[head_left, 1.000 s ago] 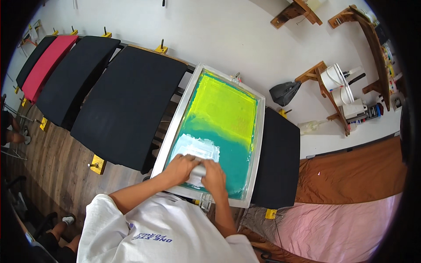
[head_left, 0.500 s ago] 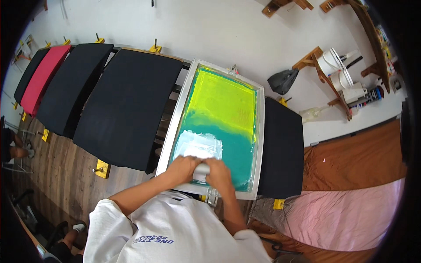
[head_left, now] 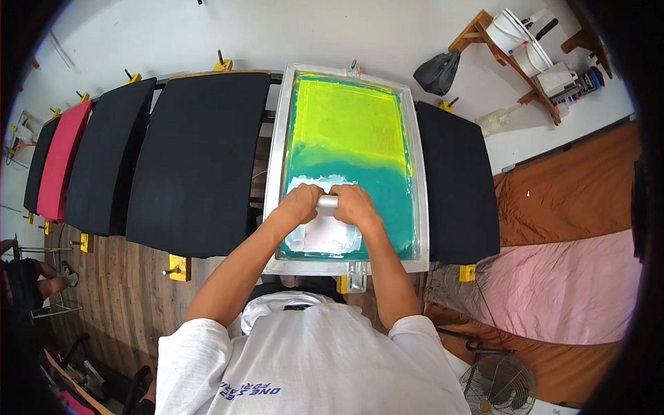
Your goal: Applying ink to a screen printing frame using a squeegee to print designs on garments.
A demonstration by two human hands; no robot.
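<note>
Both my hands grip a squeegee with a silver, bar-like handle, side by side. My left hand closes over its left part and my right hand over its right part; its blade is hidden. It rests over a screen-printing screen with a metal frame. The mesh is teal in the near half and yellow-green in the far half. White ink covers a patch on the near left, spreading on both sides of the squeegee.
Black padded boards stand in a row to the left, with a pink one among them. Another black board lies right of the screen. Brown and pink cloth hangs at right. A fan stands lower right; another person's legs show at left.
My hands have pushed the squeegee away from the screen's near edge, toward its middle. A smeared white patch now lies between it and that edge. The whole view has shifted and turned slightly.
</note>
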